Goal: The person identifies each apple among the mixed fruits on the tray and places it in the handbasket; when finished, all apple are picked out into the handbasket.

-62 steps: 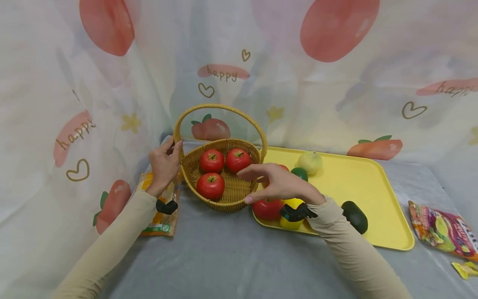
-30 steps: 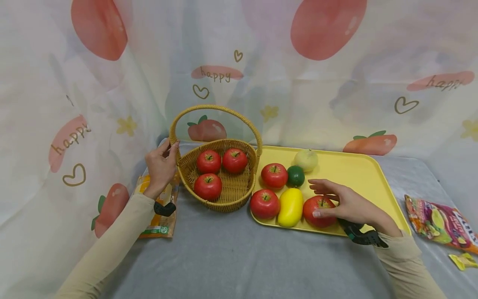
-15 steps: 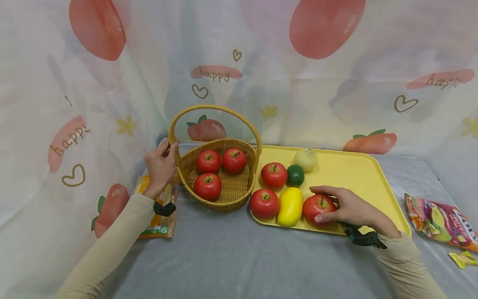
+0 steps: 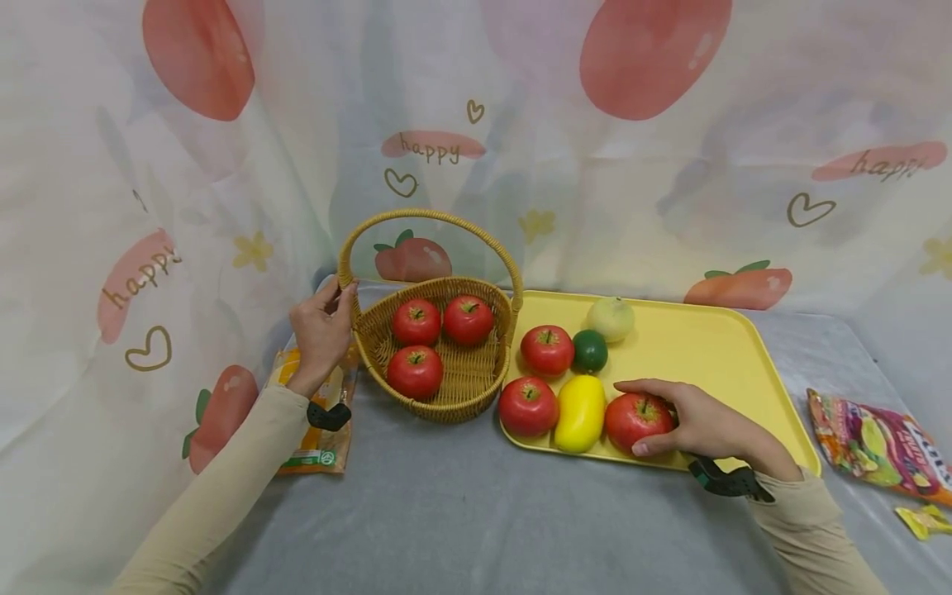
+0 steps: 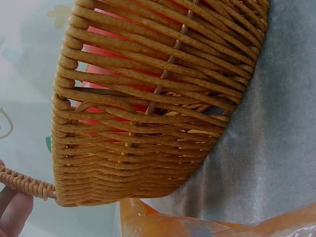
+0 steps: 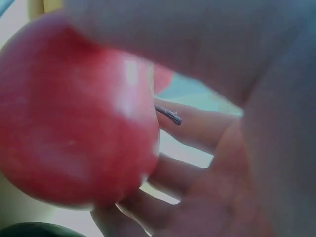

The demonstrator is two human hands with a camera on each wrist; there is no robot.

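My left hand (image 4: 321, 330) pinches the left foot of the arched handle of a wicker basket (image 4: 476, 406); in the left wrist view its fingertips (image 5: 16, 212) meet the wrapped handle. Inside the basket sit three red apples (image 4: 414, 372). On the yellow tray (image 4: 699, 330), my right hand (image 4: 702, 421) grips a red apple (image 4: 638, 421) at the front edge, thumb on the near side and fingers over the far side. The right wrist view shows the apple (image 6: 79, 118) between thumb and fingers, its stem towards the palm.
Also on the tray are a yellow mango (image 4: 580, 413), two more red apples (image 4: 528, 406), a small dark green fruit (image 4: 590, 351) and a pale round fruit (image 4: 611, 319). An orange packet (image 4: 320, 446) lies left of the basket. A colourful snack bag (image 4: 881, 438) and a small yellow wrapper (image 4: 924, 521) lie right.
My right hand has moved from over the basket's right rim to the front apple on the tray, and its fingers have closed round it. My left hand has stayed on the handle.
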